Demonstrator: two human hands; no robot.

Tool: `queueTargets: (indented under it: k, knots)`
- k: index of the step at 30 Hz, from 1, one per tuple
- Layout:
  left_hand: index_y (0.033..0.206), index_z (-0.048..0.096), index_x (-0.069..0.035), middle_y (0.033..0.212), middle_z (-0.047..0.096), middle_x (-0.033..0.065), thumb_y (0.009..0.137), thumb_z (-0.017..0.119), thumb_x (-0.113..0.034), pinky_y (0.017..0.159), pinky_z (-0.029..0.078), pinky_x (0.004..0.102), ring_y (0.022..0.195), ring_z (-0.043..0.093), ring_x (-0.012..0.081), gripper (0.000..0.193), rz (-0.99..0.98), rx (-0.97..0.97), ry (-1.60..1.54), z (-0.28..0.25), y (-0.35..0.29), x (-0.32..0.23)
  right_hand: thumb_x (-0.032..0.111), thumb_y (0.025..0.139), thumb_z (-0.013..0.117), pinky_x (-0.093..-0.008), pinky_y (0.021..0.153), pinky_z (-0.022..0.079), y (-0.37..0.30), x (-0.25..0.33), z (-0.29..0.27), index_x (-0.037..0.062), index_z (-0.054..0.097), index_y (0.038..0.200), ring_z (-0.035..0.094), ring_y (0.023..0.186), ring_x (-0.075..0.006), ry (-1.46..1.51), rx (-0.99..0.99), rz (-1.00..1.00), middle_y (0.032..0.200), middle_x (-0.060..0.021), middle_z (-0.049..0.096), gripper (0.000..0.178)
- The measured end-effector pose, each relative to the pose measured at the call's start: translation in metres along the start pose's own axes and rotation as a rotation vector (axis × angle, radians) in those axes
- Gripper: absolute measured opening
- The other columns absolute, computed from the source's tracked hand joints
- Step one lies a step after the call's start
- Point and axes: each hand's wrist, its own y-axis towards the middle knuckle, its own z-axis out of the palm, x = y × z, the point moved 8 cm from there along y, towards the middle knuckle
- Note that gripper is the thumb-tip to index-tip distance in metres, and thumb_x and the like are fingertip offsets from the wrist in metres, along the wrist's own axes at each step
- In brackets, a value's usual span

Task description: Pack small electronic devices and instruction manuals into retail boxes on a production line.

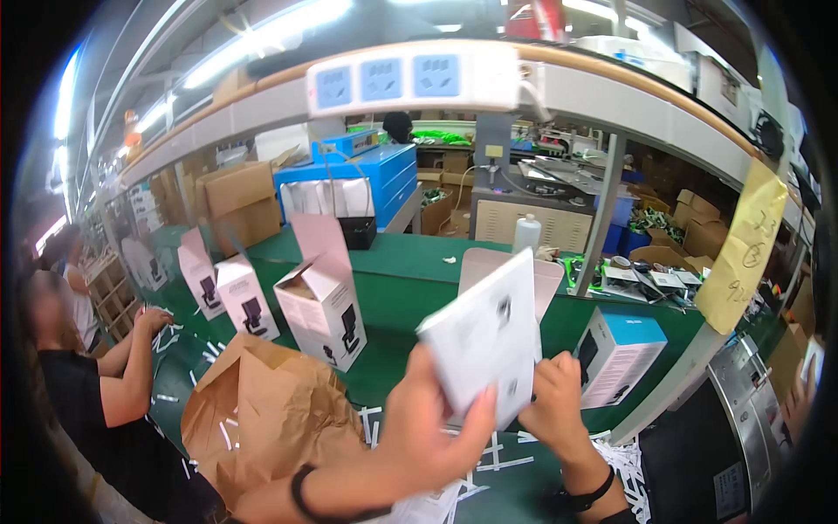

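Note:
My left hand (436,428) grips a white carton box (484,336) with small dark pictures on its face, thumb across the front and fingers behind. The box is tilted and blurred at its edges. Close against its lower right side is my right hand (559,406), with its fingers curled in; what they hold is hidden. A pale open flap (546,284) shows behind the box; I cannot tell whether it belongs to it. To the right of my right hand stands a white-and-blue product box (618,356).
Several white product boxes, one a tall open carton (321,314), stand left on the green table (397,306). A brown paper bag (271,410) and paper strips lie nearer. A co-worker (105,402) works at the left. A power strip (410,79) hangs above; a white bottle (526,234) stands behind.

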Motion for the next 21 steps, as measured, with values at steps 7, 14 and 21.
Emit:
queueTargets:
  k: [7, 14, 21]
  knots:
    - [0.112, 0.046, 0.003, 0.093, 0.065, 0.0214, 0.090, 0.062, -0.003, 0.065, 0.055, 0.0408, 0.077, 0.069, 0.0325, 0.028, 0.047, 0.024, 0.301, 0.080, 0.045, 0.092, 0.007, 0.064, 0.077, -0.0415, 0.082, 0.041, -0.016, -0.011, -0.010, 0.0119, 0.073, 0.084, 0.053, 0.079, -0.0241, 0.093, -0.155, 0.009, 0.082, 0.0009, 0.062, 0.021]
    - [0.106, 0.053, 0.002, 0.090, 0.061, 0.0212, 0.087, 0.062, 0.001, 0.065, 0.052, 0.0460, 0.076, 0.065, 0.0424, 0.021, 0.181, -0.036, 0.777, 0.057, 0.067, 0.092, 0.006, 0.068, 0.077, -0.0410, 0.085, 0.044, -0.005, -0.023, -0.003, 0.0090, 0.074, 0.092, 0.055, 0.085, -0.0245, 0.142, -0.140, -0.006, 0.086, -0.0013, 0.065, 0.024]
    - [0.118, 0.046, 0.005, 0.097, 0.060, 0.0167, 0.094, 0.058, -0.003, 0.076, 0.055, 0.0356, 0.085, 0.065, 0.0219, 0.028, 0.133, -0.264, 0.280, 0.053, 0.075, 0.101, 0.006, 0.070, 0.075, -0.0414, 0.087, 0.049, -0.001, -0.036, -0.019, 0.0029, 0.073, 0.102, 0.059, 0.099, -0.0284, 0.088, -0.327, 0.067, 0.100, -0.0075, 0.066, 0.033]
